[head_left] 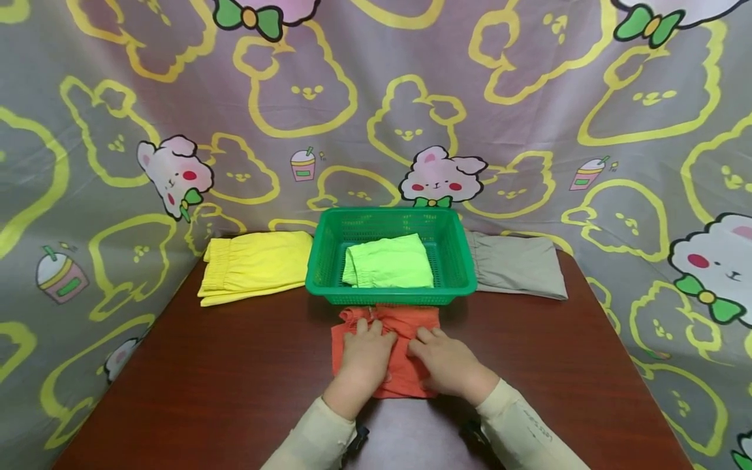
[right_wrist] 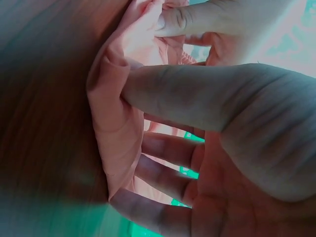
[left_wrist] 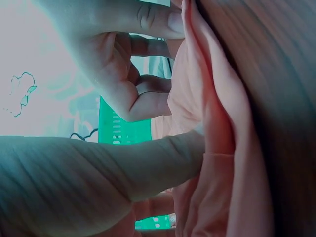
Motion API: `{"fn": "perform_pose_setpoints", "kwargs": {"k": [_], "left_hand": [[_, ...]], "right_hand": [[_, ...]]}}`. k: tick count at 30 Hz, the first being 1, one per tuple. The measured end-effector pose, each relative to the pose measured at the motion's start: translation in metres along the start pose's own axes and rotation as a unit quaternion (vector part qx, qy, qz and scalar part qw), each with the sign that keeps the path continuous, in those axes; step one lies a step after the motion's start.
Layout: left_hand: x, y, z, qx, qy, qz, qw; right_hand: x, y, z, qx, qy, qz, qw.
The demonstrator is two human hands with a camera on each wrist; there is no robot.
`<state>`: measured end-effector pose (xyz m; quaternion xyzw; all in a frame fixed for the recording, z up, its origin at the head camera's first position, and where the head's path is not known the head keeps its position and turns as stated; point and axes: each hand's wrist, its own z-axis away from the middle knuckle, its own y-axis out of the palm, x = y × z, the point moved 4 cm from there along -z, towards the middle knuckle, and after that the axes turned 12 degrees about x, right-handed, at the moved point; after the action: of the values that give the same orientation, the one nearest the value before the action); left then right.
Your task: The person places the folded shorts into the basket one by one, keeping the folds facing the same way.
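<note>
Head view gives us the largest thing, a grey backdrop (head_left: 194,111) printed with yellow outlines, white rabbits and drink cups. Before it we find the dark reddish-brown table (head_left: 235,365). At the table's far side, near the backdrop, stands a green perforated basket (head_left: 390,295). Just in front of it, on the side nearest the person, the orange garment (head_left: 405,365) lies flat and folded, under both hands. To the basket's left we see a folded yellow garment (head_left: 258,264) with a gathered waistband; to its right, a folded grey garment (head_left: 519,264), its inner end partly hidden by the basket. A lime-green garment (head_left: 390,262), also folded, lies inside the basket. Pale sleeves (head_left: 523,424) lead us to the hands. The left hand (head_left: 367,352) rests on the orange cloth, fingers apart and pointing toward the basket. The right hand (head_left: 446,362) rests on its right part, fingers likewise apart. From the wrists we see the left thumb (left_wrist: 163,158) and the right thumb (right_wrist: 177,94) touching the near folds, each spread from its fingers; we cannot tell how firmly they press.
</note>
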<state>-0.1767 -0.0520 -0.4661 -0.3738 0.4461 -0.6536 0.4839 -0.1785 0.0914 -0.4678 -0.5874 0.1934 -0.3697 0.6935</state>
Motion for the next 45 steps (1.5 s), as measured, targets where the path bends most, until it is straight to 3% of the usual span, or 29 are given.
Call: {"fn": "perform_pose_setpoints", "kwargs": {"k": [12,19,24,28,31,34,39,45], "left_hand": [[-0.021,0.000,-0.010,0.011,-0.002,-0.029,0.9995],[-0.027,0.000,-0.001,0.002,-0.005,-0.048,0.9988],[-0.026,0.003,0.003,-0.025,0.011,-0.049,0.9984],[-0.018,0.004,0.004,-0.034,0.047,-0.044,0.9973],[-0.008,0.002,0.002,-0.027,0.077,-0.005,0.9967],[0.006,-0.001,-0.001,-0.038,0.094,0.070,0.9923],[0.030,-0.005,-0.002,-0.087,0.100,0.198,0.9712],[0.054,0.005,-0.002,-0.128,0.075,0.285,0.9470]], "right_hand": [[-0.012,0.000,0.011,-0.026,-0.008,0.002,0.9996],[-0.012,-0.001,0.011,-0.016,-0.005,0.000,0.9999],[-0.013,-0.001,0.010,-0.015,-0.005,0.005,0.9999],[-0.014,0.001,0.010,-0.021,-0.010,0.009,0.9997],[-0.014,0.001,0.010,-0.023,-0.016,0.013,0.9995],[-0.014,0.000,0.010,-0.021,-0.021,0.012,0.9995],[-0.017,-0.001,0.009,-0.005,-0.019,0.001,0.9998],[-0.019,-0.003,0.009,0.013,-0.002,-0.031,0.9994]]}}
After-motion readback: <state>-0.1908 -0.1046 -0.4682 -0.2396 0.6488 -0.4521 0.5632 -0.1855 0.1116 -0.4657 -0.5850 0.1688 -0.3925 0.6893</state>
